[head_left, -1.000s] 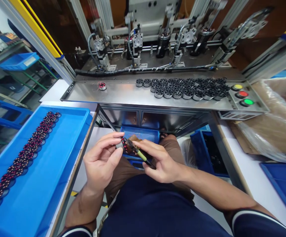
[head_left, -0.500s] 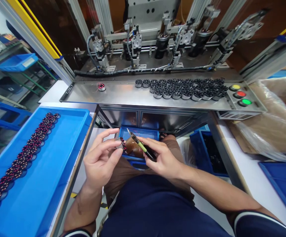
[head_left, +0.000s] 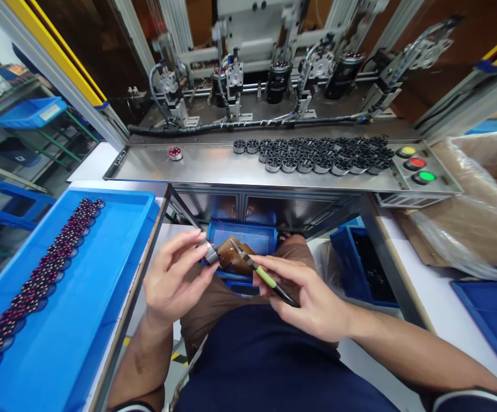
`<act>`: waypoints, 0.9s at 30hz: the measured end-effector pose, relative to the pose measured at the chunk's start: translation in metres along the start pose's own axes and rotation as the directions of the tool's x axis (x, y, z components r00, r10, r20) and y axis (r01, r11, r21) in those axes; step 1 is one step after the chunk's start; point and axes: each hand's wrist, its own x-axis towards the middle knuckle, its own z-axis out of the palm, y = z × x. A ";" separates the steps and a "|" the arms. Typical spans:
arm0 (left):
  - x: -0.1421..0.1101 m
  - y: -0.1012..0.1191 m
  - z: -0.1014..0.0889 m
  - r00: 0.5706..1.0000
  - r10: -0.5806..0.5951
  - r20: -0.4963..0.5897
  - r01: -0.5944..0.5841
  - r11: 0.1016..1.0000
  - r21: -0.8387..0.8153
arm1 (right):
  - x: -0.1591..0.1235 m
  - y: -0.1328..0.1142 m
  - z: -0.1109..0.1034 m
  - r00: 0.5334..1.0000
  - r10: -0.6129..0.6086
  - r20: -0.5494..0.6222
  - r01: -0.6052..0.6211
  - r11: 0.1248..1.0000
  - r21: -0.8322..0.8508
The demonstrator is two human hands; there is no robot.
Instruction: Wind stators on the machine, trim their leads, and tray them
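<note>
My left hand (head_left: 174, 281) pinches a small round motor stator (head_left: 210, 253) between thumb and fingertips. The stator is tilted, its silvery side facing me and its dark end pointing away to the right. My right hand (head_left: 311, 294) is closed around nippers with green and black handles (head_left: 266, 277). Their pointed metal jaws aim up and left, apart from the stator. Below both hands lies a brown rounded piece (head_left: 230, 257) above a blue bin (head_left: 257, 239); what it is I cannot tell.
Rows of black-topped stators (head_left: 306, 155) stand on the metal ledge (head_left: 205, 169), with one red-wound stator (head_left: 175, 153) at left. Yellow, red and green buttons (head_left: 424, 177) sit at right. A blue tray (head_left: 98, 274) holds many wound stators. Behind the ledge are machine fixtures (head_left: 278, 83).
My right hand and the nippers have drawn back right and down, away from the stator. My left hand has turned the stator. Behind, machine parts have lifted, exposing red-wound stators on black fixtures.
</note>
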 end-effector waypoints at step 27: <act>-0.015 0.003 -0.001 0.992 -0.121 -0.047 0.111 0.977 -0.183 | 0.009 -0.011 0.008 0.969 0.126 0.211 -0.192 0.924 0.330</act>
